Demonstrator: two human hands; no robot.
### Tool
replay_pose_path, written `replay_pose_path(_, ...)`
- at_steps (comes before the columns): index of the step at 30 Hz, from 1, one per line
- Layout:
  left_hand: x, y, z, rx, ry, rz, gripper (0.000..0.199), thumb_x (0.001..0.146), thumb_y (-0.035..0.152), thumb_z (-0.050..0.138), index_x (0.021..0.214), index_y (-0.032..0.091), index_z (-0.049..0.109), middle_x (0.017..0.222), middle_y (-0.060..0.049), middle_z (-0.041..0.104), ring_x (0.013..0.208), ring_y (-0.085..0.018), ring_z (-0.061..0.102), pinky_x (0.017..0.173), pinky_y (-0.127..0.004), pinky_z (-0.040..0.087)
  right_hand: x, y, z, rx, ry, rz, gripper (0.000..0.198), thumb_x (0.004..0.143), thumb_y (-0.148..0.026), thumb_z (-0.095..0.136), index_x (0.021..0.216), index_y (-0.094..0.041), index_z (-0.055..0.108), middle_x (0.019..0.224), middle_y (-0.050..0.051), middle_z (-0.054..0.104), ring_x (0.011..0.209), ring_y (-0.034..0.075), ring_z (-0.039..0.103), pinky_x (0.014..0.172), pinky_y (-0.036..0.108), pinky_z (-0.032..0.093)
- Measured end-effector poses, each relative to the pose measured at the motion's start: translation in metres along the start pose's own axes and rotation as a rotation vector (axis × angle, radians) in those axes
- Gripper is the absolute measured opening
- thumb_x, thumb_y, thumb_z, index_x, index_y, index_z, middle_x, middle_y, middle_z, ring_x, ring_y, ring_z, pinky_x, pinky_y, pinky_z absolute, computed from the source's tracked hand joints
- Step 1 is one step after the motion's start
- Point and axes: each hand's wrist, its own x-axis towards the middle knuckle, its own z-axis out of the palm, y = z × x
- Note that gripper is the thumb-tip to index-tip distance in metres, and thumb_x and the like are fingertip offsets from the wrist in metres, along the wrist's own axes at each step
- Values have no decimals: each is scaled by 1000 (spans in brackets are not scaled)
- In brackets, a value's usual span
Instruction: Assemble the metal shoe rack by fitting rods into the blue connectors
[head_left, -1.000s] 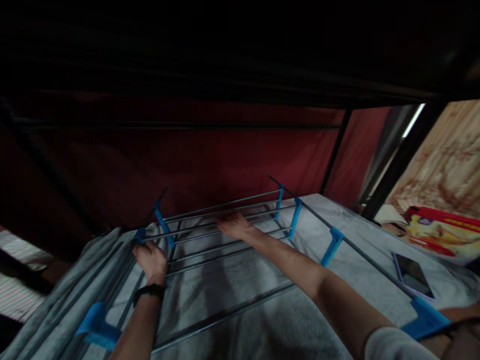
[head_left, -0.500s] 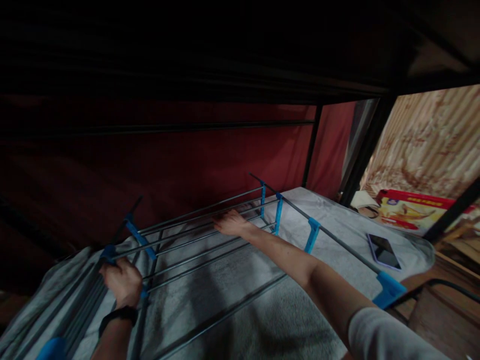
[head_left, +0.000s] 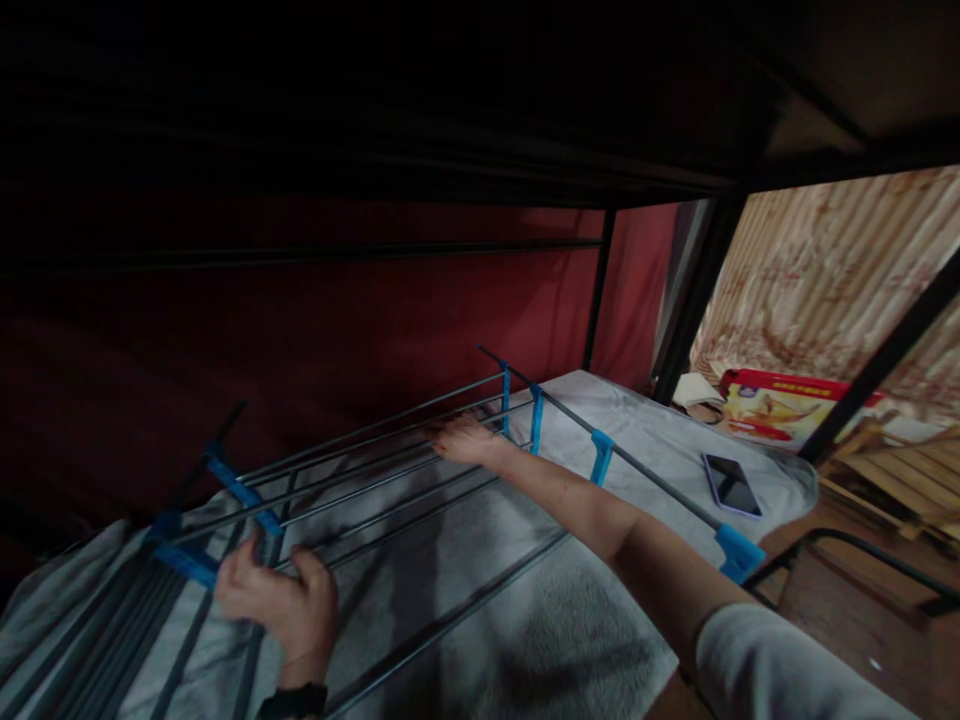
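Observation:
A partly assembled rack of grey metal tubes point(head_left: 465, 612) and blue plastic connectors point(head_left: 602, 457) lies on the bed. My left hand point(head_left: 281, 605), wearing a dark wristband, is beside the left blue connector point(head_left: 244, 490). Its thumb and fingers are apart, with nothing visible between them. Farther in, my right hand point(head_left: 469, 440) reaches across the rack, fingers curled over one of the thin crossbars point(head_left: 390, 437). The far side of those fingers is partly hidden. Several loose tubes point(head_left: 112, 625) lie side by side at the lower left.
The bed has a grey-white sheet point(head_left: 559, 600) and a black frame point(head_left: 701, 290) overhead. A phone point(head_left: 731, 485) lies right of the rack. Beyond it are a red-and-yellow box point(head_left: 780, 410), a wooden stool point(head_left: 896, 470) and a chair point(head_left: 855, 620). A red cloth point(head_left: 375, 340) hangs behind.
My left hand has come off the left connector and moved right and toward me, its fingers opening. My right hand stays on the crossbar. The view has turned slightly to the right.

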Motion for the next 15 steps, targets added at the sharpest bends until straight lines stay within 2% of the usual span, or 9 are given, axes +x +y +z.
replay_pose_path(5,17,50,26,73,-325,335,60,90,27,48,148,13,48,144,-26,51,132,-44,48,108,-65,38,-15,18,-16,-9,-14,-71,37,101,-24,50,135,-22,64,142,9,64,126,25,61,112,44,41)
replay_pose_path(9,35,72,48,126,-445,527,55,95,23,41,148,12,51,144,-25,55,128,-42,52,109,-62,38,-37,50,-39,65,39,-70,40,99,-26,55,138,-23,62,141,9,63,133,24,54,114,42,38)
replay_pose_path(12,41,82,61,93,-507,597,53,95,22,43,147,13,55,143,-24,58,127,-42,55,112,-61,37,-62,93,-53,134,145,108,42,99,-23,53,139,-20,61,142,11,61,134,24,54,115,42,37)
replay_pose_path(15,44,95,75,40,-576,643,51,94,22,48,144,18,58,144,-21,60,128,-41,55,112,-59,39,-88,138,-58,281,254,463,40,99,-18,48,135,-14,64,140,15,63,131,24,56,114,40,40)
